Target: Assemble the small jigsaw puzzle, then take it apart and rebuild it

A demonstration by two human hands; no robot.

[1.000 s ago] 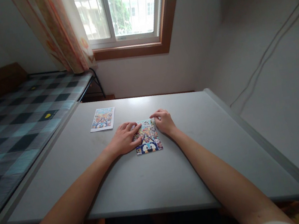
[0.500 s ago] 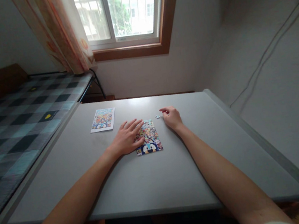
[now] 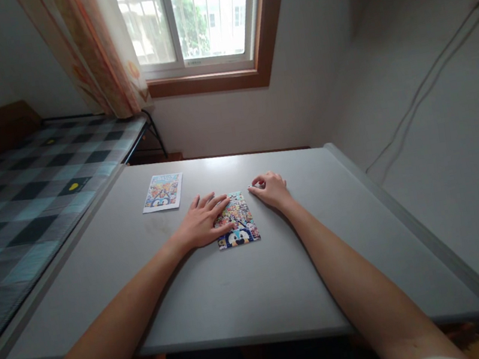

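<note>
A colourful jigsaw puzzle (image 3: 242,215) lies on the table with a blue cartoon face along its near edge. My left hand (image 3: 203,221) rests flat over the puzzle's left side, fingers spread, covering part of it. Just beyond the puzzle's upper right corner, my right hand (image 3: 272,190) has thumb and index finger closed on a small puzzle piece (image 3: 249,187). Most of that piece is hidden by the fingertips. To the left, a printed sheet (image 3: 162,193) shows a similar picture, apart from both hands.
The light grey table (image 3: 240,300) spans the space in front of me. A bed with a checked cover (image 3: 39,175) stands along its left side. A window (image 3: 196,22) and a patterned curtain (image 3: 97,56) are at the back; a cable (image 3: 421,93) runs down the right wall.
My right hand has moved slightly left and its thumb and index finger have closed on the loose puzzle piece. My left hand stays on the puzzle.
</note>
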